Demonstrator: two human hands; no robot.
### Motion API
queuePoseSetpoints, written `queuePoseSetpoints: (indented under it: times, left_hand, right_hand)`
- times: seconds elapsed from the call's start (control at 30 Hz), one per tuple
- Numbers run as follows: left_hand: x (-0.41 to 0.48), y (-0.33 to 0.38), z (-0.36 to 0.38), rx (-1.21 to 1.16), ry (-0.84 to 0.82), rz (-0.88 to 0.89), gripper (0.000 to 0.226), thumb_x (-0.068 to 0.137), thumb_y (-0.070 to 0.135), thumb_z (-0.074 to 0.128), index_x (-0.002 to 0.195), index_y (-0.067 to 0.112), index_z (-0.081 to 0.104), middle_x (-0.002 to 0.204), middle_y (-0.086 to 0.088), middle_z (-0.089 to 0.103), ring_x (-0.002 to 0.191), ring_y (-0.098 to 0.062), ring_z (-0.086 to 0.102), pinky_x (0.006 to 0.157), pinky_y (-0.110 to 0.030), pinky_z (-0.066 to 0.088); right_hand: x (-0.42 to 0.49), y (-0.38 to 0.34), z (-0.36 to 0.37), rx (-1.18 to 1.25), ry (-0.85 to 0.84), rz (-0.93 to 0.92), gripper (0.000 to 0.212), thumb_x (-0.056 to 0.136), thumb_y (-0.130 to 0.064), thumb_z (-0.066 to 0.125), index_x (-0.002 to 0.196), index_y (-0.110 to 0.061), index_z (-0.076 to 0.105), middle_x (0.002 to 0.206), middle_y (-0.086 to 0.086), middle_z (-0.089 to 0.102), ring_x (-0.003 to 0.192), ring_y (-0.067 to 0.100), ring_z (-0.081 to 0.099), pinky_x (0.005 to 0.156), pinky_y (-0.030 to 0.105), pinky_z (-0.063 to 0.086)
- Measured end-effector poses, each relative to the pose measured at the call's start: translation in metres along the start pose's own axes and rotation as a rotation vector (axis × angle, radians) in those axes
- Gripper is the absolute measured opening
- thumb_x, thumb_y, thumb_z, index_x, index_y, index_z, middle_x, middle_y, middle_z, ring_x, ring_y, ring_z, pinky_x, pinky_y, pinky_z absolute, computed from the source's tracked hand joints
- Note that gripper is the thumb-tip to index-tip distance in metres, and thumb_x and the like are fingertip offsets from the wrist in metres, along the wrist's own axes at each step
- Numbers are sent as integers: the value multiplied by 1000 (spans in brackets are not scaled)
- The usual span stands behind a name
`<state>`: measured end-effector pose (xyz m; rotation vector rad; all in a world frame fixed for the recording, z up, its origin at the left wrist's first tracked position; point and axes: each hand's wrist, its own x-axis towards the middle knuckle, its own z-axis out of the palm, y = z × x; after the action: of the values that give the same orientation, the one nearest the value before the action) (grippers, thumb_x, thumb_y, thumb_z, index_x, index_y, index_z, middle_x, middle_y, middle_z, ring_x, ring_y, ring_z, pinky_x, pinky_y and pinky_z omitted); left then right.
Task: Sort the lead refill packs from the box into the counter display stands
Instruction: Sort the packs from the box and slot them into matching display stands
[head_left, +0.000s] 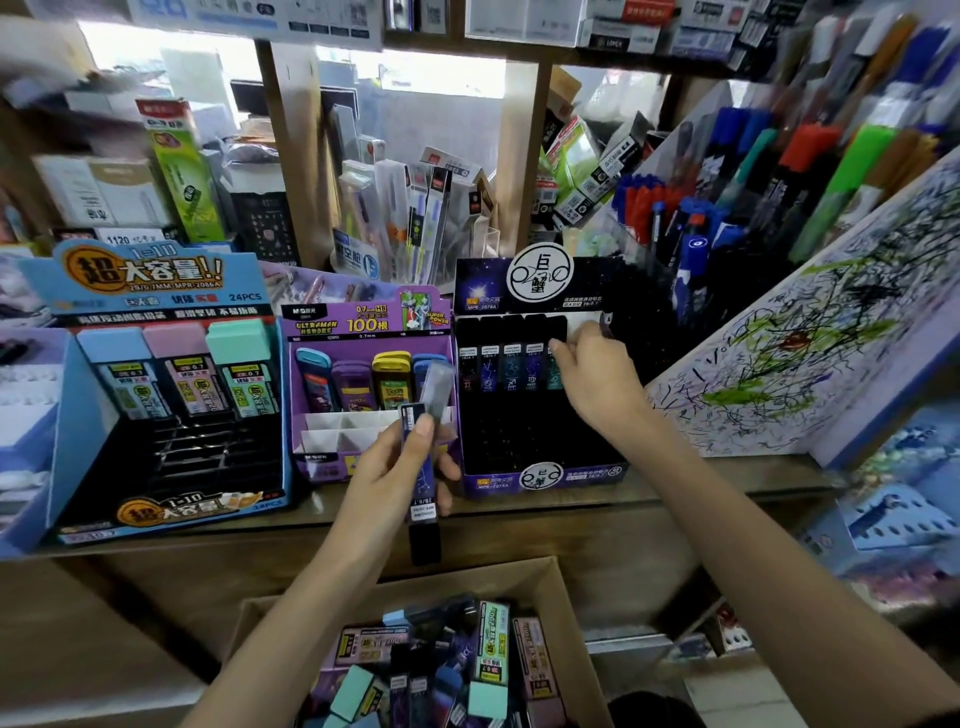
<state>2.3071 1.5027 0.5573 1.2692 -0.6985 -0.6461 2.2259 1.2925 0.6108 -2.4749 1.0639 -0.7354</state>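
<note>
The right hand (592, 379) is up at the back row of the black stand (540, 478). Its thumb and fingers pinch the top of the fifth pack (554, 366), which stands upright at the right end of a row of four like it. To the right of that pack the row shows a bare white gap.

The left hand (400, 467) is curled round a slim dark pack (423, 499) and holds it in the air above the tabletop (701, 478), in front of the purple stand (322, 457). The dark pack's long axis runs nearly vertical, with its label end down. A paler pack (439, 387) seems to rise behind it (too blurred to say how it is held).

The dark pack's starry print looks to match the black stand, not the blue stand (171, 514) far to the left. That makes the open slot up and to the right of the left hand, with the right hand much nearer to it. A hand-over to the right looks easier than a cross-reach, and the pack needs little turning, only to stay upright.

Below, the box (566, 587) holds a jumble of mixed packs, so plenty of sorting remains.
</note>
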Motion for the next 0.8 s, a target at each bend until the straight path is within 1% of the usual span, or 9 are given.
queuePoseSetpoints:
  times: [0.07, 0.17, 0.27, 0.37, 0.43, 0.5, 0.63, 0.73, 0.8]
  left_hand:
    - [0, 1, 2, 16, -12, 5, 51, 83, 54, 47, 101, 8, 60, 66, -1, 61, 46, -13, 49, 47, -22, 44]
    - [1, 2, 6, 21, -23, -2, 46, 87, 50, 43, 97, 8, 59, 62, 0, 59, 41, -11, 43, 41, -20, 38]
    - [-1, 3, 8, 35, -56, -9, 39, 91, 47, 42, 94, 11, 58, 63, -1, 60, 39, -11, 42, 39, -21, 36]
    - [-6, 5, 8, 52, -49, -6, 39, 88, 48, 42, 97, 14, 59, 70, -4, 67, 44, -13, 53, 39, -23, 42]
    - [-8, 7, 5, 35, 3, -36, 40, 86, 50, 43, 103, 19, 61, 81, -3, 72, 59, -16, 64, 46, -26, 52]
    - [-9, 8, 1, 10, 69, -59, 37, 87, 49, 43, 105, 22, 62, 85, -3, 73, 65, -16, 67, 52, -27, 56]
    - [-10, 12, -5, 21, 136, -9, 34, 97, 36, 39, 92, 17, 67, 73, 1, 66, 46, -10, 48, 41, -22, 42]
    - [-11, 17, -1, 22, 118, 13, 29, 89, 40, 47, 86, 19, 67, 68, 3, 55, 45, -8, 40, 40, -21, 37]
    - [-10, 20, 3, 20, 123, 20, 25, 82, 43, 54, 85, 21, 64, 66, 8, 56, 45, -7, 41, 40, -21, 38]
  right_hand:
    - [-22, -12, -1, 84, 19, -82, 32, 98, -37, 41, 98, -7, 53, 82, 4, 62, 74, 23, 59, 64, 33, 45]
    - [-52, -37, -1, 521, -275, -70, 30, 94, -47, 44, 91, -20, 59, 85, -4, 65, 75, 10, 63, 69, 28, 48]
    - [-63, -51, 3, 747, -490, -66, 12, 94, -33, 52, 94, -23, 58, 83, -8, 65, 68, 3, 61, 58, 18, 46]
    - [-63, -55, 4, 841, -468, -54, 3, 93, -14, 55, 92, -16, 58, 76, -4, 64, 61, 3, 58, 56, 18, 45]
    - [-62, -55, 2, 924, -408, -8, 4, 93, -10, 54, 92, -12, 57, 75, -1, 64, 59, 5, 59, 55, 20, 46]
    - [-60, -52, -1, 1014, -305, 43, 6, 94, -8, 53, 91, -12, 55, 77, 2, 64, 61, 10, 62, 56, 21, 48]
    - [-60, -45, -7, 1209, -180, 135, 1, 93, -8, 54, 94, -7, 53, 87, 11, 68, 71, 17, 69, 62, 22, 55]
    - [-70, -43, -4, 1353, -229, 197, 5, 92, -8, 55, 90, -9, 52, 95, 14, 68, 83, 25, 71, 64, 24, 55]
    - [-81, -41, 1, 1413, -285, 213, 7, 92, -8, 56, 87, -11, 51, 94, 13, 70, 86, 28, 71, 65, 25, 55]
